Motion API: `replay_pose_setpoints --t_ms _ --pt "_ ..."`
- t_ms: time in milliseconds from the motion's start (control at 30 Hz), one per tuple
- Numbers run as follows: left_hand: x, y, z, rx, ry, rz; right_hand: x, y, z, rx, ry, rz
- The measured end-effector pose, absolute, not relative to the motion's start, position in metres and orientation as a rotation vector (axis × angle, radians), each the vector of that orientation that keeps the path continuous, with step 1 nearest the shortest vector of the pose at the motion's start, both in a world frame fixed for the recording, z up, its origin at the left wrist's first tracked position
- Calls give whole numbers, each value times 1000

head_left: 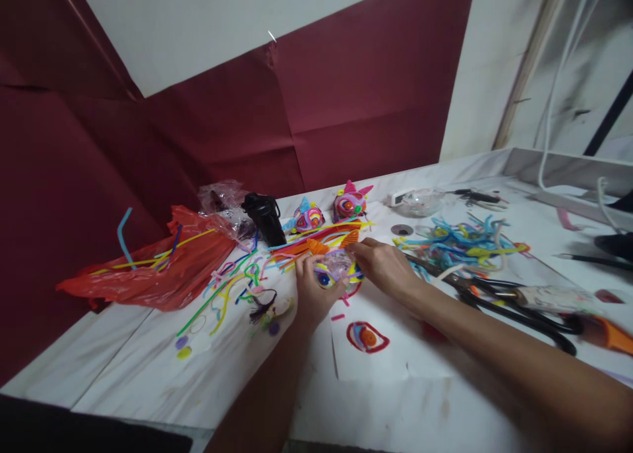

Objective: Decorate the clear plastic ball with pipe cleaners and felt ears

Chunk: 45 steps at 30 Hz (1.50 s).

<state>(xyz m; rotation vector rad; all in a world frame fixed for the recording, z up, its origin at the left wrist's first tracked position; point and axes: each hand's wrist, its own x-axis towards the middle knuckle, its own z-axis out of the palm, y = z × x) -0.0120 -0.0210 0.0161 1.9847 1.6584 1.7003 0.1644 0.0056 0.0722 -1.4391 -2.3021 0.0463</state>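
My left hand (319,291) is wrapped round the left side of a small pipe-cleaner animal head (341,266), built on a see-through shell with blue, yellow and purple parts and orange ears. On its right side, my right hand (383,262) has its fingers pinched at the upper edge, by the orange ear (350,238). The fingers partly hide the head. Just below lies a paper sheet (366,367) bearing a red-rimmed pipe-cleaner eye (368,337) with an orange spiral centre.
Two finished-looking animal heads (350,204) stand at the back, beside a black bottle (266,217). Loose pipe cleaners (455,245) lie heaped at right, near pliers (457,281) and a glue gun (558,301). A red plastic bag (168,268) spreads at left.
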Motion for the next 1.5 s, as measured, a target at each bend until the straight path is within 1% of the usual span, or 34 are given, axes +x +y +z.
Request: replay_pose_setpoints --t_ms 433,800,1033,1167,1333,1500 --pt "-11 -20 14 2000 1662 1720 163 -3 85 -1447 -2573 -189" --pt "-9 -23 15 1977 1713 1664 161 -3 92 -1424 -2719 -248" --pt "-9 -22 13 1973 1678 1693 159 -3 98 -1421 -2711 -169" --pt "-9 -22 13 1971 1684 1704 164 5 100 -1372 -2706 -60" --pt "-12 -21 12 1957 1686 1700 175 26 94 -1067 -2708 166" --pt "-14 -18 11 1947 1694 1671 184 42 83 -809 -2572 363"
